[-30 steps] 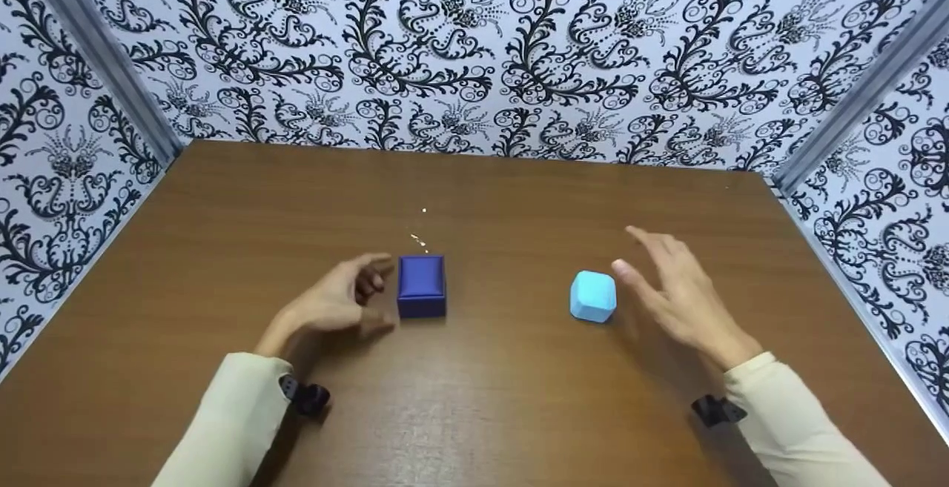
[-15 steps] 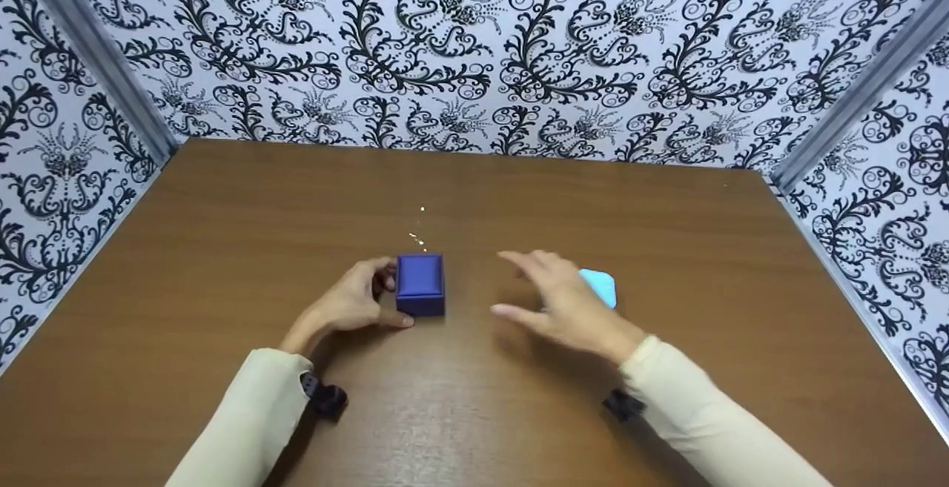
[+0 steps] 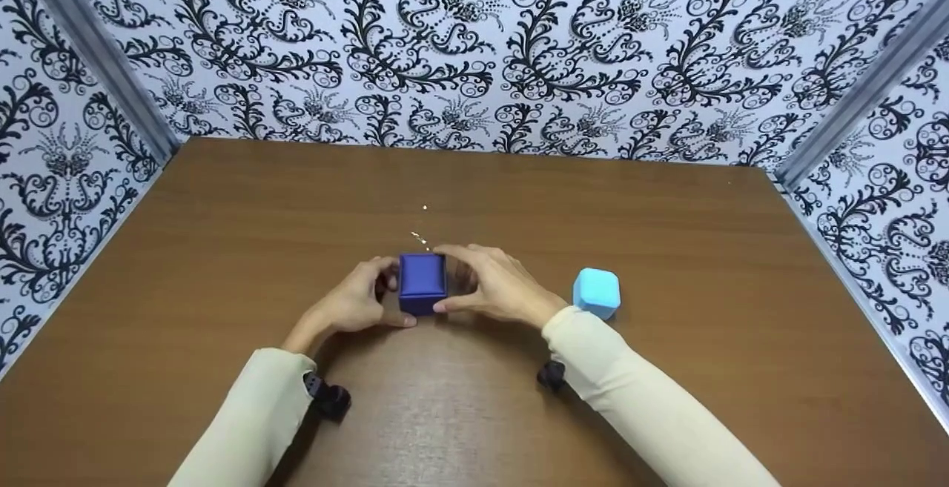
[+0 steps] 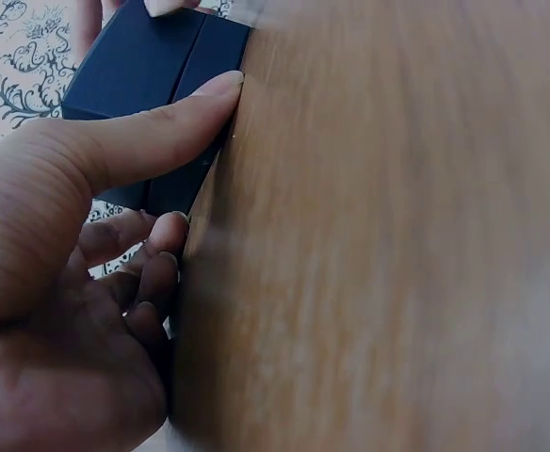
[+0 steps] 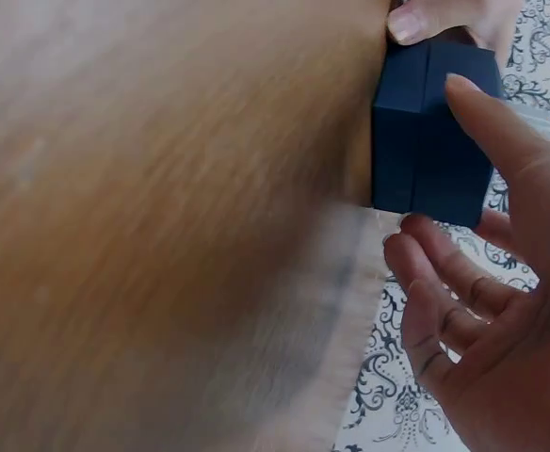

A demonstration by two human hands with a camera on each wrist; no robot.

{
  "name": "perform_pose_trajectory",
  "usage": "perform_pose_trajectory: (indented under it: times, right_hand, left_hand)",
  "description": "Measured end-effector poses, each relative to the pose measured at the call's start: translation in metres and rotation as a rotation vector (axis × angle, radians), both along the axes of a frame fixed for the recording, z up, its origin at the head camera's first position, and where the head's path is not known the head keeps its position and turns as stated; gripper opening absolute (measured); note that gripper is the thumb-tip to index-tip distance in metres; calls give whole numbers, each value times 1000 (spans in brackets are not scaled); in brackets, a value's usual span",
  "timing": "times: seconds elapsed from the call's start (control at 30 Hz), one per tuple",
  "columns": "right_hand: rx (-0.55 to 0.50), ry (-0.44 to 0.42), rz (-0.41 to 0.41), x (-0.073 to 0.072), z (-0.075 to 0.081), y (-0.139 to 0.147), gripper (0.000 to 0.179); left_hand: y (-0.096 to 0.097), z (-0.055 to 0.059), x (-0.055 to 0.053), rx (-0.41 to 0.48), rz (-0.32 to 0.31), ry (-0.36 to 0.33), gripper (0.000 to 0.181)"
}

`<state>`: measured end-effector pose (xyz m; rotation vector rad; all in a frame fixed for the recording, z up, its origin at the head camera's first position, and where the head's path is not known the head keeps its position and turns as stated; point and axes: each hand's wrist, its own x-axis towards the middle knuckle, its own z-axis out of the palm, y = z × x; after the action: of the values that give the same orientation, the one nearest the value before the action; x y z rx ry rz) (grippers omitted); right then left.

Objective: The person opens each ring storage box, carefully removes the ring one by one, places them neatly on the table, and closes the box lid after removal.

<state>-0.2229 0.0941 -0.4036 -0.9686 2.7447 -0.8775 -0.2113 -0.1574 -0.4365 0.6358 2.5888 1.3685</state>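
Note:
A small dark blue jewelry box (image 3: pixel 422 273) stands closed on the table between the two hands, with a seam between lid and base. My left hand (image 3: pixel 348 302) holds it from the left, thumb (image 4: pixel 167 137) across the front of its base. From the right, my right hand (image 3: pixel 504 287) grips the lid, with the thumb (image 5: pixel 487 113) on the lid's front and the index finger at the back corner. Its other fingers are spread beside the box (image 5: pixel 430 151). Tiny shiny gold pieces (image 3: pixel 420 238) lie just behind the box.
A light blue rounded box (image 3: pixel 597 290) sits on the brown table (image 3: pixel 474 405) to the right, close by the right sleeve (image 3: pixel 615 376). Patterned white-and-black walls (image 3: pixel 474 50) enclose the table's back and sides.
My right hand has moved left from beside the light blue box to the jewelry box and taken hold of its lid. My left hand has moved right and closed on its base.

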Motion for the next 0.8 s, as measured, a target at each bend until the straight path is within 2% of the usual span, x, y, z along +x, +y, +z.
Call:
perform_pose_trajectory:
  times: [0.2, 0.47, 0.67, 0.8]
  right_hand:
    - [-58, -92, 7, -10, 0, -4, 65]
    - [-170, -275, 36, -24, 3, -3, 54]
    - [-285, -469, 45, -35, 1, -2, 44]
    - [-344, -599, -20, -39, -3, -4, 49]
  left_hand:
    - [-1, -1, -1, -8, -34, 42, 61]
    - [-3, 0, -1, -35, -18, 61, 65]
    - [-2, -1, -1, -23, -20, 67, 58]
    - [-1, -3, -1, -23, -15, 69, 56]
